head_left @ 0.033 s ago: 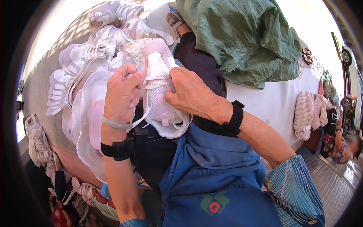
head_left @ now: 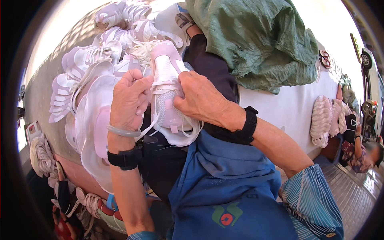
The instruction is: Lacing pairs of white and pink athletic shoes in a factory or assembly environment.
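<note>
A pink and white sneaker upper (head_left: 165,105) lies across my dark-trousered lap, its toe end pointing toward me. White lacing crosses its middle, and a loose white shoelace (head_left: 149,129) trails from its near left side toward my left wrist. At the upper's left edge my left hand (head_left: 132,96) is closed, thumb against curled forefinger; whatever is between them is hidden. My right hand (head_left: 202,96) grips the right edge, its thumb on the mesh side and the other fingers partly out of sight.
Nested stacks of similar pink and white uppers (head_left: 96,116) crowd my left side, with others (head_left: 120,36) farther off. A green sheet (head_left: 256,44) covers something ahead right. White bundled uppers (head_left: 321,122) lie at far right near another person (head_left: 360,154).
My left hand has shifted very slightly. My right hand and the sneaker upper stay practically where they were.
</note>
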### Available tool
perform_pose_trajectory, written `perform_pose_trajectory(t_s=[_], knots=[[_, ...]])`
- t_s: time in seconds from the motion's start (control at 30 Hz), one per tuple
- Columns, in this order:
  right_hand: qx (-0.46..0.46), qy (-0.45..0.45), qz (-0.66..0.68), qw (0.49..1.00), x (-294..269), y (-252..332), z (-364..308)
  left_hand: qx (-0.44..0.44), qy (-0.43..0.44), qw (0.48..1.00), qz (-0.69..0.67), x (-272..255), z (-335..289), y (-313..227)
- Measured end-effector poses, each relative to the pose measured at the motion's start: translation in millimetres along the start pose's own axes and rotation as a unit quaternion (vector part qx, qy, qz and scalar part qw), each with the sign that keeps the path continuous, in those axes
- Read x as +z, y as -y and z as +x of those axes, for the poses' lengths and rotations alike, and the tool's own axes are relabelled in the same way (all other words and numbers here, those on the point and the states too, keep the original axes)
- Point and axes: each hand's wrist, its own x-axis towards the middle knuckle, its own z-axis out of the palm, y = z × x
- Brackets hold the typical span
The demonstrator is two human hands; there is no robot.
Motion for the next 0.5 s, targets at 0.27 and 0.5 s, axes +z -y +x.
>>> perform_pose_trajectory(t_s=[0.27,0.5], knots=[[-0.049,-0.034,-0.008,0.998,-5.1,-1.2,-4.6,0.01,-0.004,0.998,0.061,11.6,-3.2,-9.9],[-0.048,-0.011,-0.059,0.997,-9.9,7.9,-2.3,0.028,-0.021,0.993,0.109,14.7,2.8,-7.4]])
